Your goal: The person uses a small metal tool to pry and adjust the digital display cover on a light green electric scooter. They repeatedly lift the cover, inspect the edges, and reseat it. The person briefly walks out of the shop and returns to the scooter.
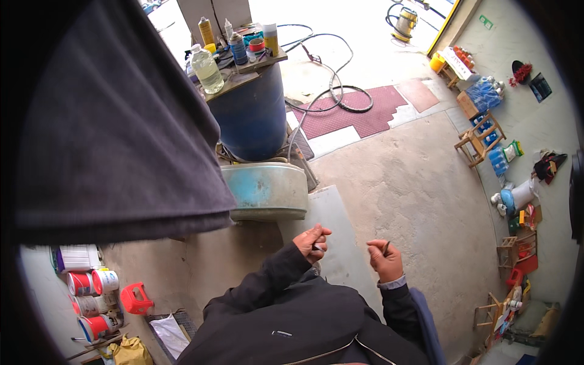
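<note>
My left hand (pixel 312 243) is closed in front of my dark jacket, its fingers curled; a small dark bit shows at them, too small to name. To its right and a little lower, my right hand (pixel 387 263) is also closed. Between its thumb and forefinger sticks out a small thin dark object (pixel 386 246) whose kind I cannot make out. The two hands are apart, above a pale flat sheet (pixel 340 234) on the floor. A worn grey-and-teal tub (pixel 267 194) stands just beyond my left hand.
Dark grey cloth (pixel 121 140) hangs close, blocking much of the left. A blue barrel (pixel 252 112) carries a board with a clear bottle (pixel 207 72) and several cans. A black hose (pixel 359 100) coils on red matting. Wooden chairs (pixel 477 143) line the right wall; buckets (pixel 97 325) stand left.
</note>
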